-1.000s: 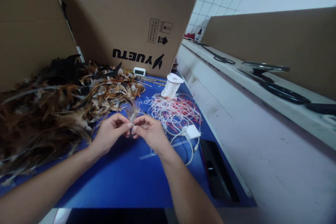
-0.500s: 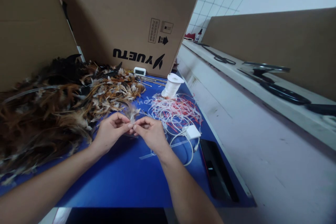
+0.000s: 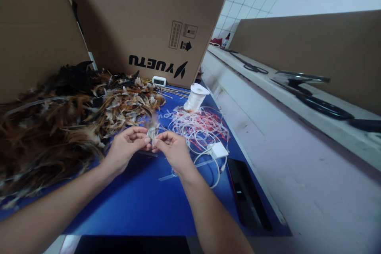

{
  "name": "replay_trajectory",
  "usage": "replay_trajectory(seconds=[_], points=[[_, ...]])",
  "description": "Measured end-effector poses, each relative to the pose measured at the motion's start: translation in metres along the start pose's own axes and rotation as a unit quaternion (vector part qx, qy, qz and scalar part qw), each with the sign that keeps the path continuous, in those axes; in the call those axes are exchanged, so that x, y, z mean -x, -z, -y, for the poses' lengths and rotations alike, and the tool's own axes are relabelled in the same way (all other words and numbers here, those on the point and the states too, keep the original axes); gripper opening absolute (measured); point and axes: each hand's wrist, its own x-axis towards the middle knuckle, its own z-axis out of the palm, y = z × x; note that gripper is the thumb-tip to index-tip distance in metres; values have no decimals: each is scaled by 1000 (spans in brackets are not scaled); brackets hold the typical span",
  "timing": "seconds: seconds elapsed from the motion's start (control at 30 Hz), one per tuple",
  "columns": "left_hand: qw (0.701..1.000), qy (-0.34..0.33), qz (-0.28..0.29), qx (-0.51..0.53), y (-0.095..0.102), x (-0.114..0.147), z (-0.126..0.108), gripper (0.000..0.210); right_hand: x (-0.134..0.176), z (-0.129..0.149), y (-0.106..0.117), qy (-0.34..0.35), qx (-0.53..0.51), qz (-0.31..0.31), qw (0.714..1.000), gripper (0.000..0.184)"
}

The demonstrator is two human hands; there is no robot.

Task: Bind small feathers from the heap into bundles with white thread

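Observation:
Over the blue tabletop, my left hand is closed in a pinch at the base of a small brownish feather. Opposite it, my right hand pinches close by, thumb against fingers. Between the fingertips a thin whitish strand curves in a loop at the feather's lower end; its ends are hidden by the fingers. The feather's tip points away from me and is blurred. A large heap of brown, orange and black feathers lies just beyond and left of my left hand.
Right of my hands are a tangle of white and red strips, a white spool, a white charger with cable, and a black phone. A cardboard box stands behind. Scissors and a black-handled knife lie on the ledge.
My fingertips have moved slightly apart, and a whitish loop now shows between them. The feather stands more upright. Both hands remain in nearly the same place.

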Motion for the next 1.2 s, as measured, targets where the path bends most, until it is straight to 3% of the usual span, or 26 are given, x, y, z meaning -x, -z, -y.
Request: replay_trajectory(seconds=[0.27,0.53,0.77,1.2], points=[[999,-30,-9,-35,0,2,-2,24,0,4,1,-26,-42,-14,999,16],[983,-141,47,-111,2,7,-2,13,2,6,1,-57,-51,2,997,15],[987,-112,82,-85,1,5,2,16,3,6,-1,-71,-52,10,996,16],[988,-89,78,-94,1,3,2,19,0,-8,-2,-4,33,40,999,13]])
